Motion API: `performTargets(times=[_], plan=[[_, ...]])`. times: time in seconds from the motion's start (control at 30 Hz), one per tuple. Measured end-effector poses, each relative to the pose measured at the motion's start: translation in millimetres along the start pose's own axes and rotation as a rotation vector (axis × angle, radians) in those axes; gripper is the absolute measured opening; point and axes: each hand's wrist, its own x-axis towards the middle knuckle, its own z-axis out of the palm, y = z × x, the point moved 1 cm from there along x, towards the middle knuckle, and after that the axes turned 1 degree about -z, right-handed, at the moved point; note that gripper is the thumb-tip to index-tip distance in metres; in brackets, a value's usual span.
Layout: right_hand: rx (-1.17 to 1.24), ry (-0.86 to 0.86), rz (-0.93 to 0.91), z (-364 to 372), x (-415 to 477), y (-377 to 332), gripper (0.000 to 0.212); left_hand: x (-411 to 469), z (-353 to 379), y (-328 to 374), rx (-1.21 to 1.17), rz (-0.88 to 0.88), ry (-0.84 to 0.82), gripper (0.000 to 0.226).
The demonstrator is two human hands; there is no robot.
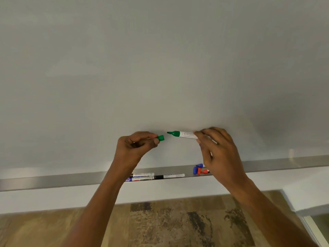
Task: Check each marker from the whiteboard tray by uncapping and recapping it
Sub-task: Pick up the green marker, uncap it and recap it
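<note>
A green marker [183, 134] with a white barrel is held level in front of the whiteboard, its bare tip pointing left; my right hand [216, 150] grips its rear end. My left hand [137, 145] pinches the green cap [160, 137] a short gap to the left of the tip, cap and tip apart. Below the hands runs the metal whiteboard tray [53, 180]. In it lie three capped markers [156, 176], white-barrelled with dark ends. Further right in the tray sit blue and red markers [199, 170], partly hidden behind my right hand.
The whiteboard [160, 59] fills the upper view and is blank. Under the tray is a white wall strip, then a wood-pattern floor [160, 223] with dark patches. A white frame edge [306, 216] shows at the lower right.
</note>
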Motion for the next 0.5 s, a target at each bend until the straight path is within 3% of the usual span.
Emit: performTargets(times=[0.13, 0.5], plan=[[0.021, -0.025, 0.009, -14.4, -10.2, -11.5, 0.031, -14.8, 2.0, 9.0, -0.103, -0.022, 0.007, 0.030], [-0.002, -0.052, -0.062, -28.7, -25.0, -30.9, 0.043, -42.9, 4.1, 14.0, -0.032, -0.007, -0.027, 0.030]])
